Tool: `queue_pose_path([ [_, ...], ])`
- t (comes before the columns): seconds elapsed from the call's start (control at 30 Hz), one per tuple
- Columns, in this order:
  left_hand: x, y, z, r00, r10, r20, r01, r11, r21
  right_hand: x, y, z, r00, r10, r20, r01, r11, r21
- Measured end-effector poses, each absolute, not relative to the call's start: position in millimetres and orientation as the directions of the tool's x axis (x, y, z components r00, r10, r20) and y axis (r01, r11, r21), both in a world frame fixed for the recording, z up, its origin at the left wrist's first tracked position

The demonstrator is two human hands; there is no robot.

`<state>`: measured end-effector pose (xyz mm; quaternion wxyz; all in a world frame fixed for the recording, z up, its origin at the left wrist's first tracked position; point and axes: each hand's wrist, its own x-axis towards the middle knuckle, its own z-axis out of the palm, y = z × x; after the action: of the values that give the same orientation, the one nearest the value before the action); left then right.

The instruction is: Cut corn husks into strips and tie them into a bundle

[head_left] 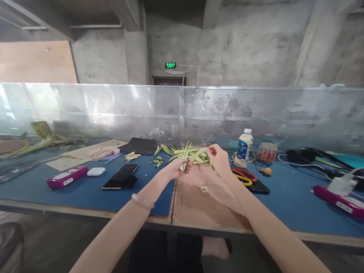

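Note:
My left hand is closed around a small bunch of narrow pale green leaf strips, some of which stick up above the fingers. To its right, my right hand is raised with thumb and fingers pinched together; what they hold, if anything, is too small to make out. Between and behind both hands lies a loose pile of green leaf strips on the brown board. A small pale curled scrap rests on the board nearer to me.
Left on the blue tabletop are a black phone, a white case, a purple power strip and leaf scraps. On the right stand a bottle and a jar, near red-and-yellow-handled scissors. A perforated metal screen runs behind.

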<state>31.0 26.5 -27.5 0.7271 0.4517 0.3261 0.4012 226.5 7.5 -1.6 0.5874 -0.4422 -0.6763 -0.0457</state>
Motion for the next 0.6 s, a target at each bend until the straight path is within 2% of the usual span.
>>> queue_pose_path([
  [0.17, 32, 23, -24, 0.451, 0.882, -0.139, -0.317, 0.303, 0.899, 228, 32, 23, 0.040, 0.659, 0.751, 0.557, 0.609, -0.564],
  [0.27, 32, 18, -21, 0.460, 0.875, -0.151, -0.324, 0.324, 0.889, 222, 42, 28, 0.064, 0.650, 0.757, 0.519, 0.626, -0.581],
  [0.43, 34, 15, -21, 0.507, 0.846, -0.162, -0.311, 0.355, 0.882, 219, 46, 14, 0.113, 0.582, 0.805, 0.537, 0.646, -0.543],
  [0.6, 33, 13, -20, 0.568, 0.807, -0.164, -0.301, 0.389, 0.871, 225, 45, 2, 0.080, 0.498, 0.863, 0.626, 0.649, -0.433],
])
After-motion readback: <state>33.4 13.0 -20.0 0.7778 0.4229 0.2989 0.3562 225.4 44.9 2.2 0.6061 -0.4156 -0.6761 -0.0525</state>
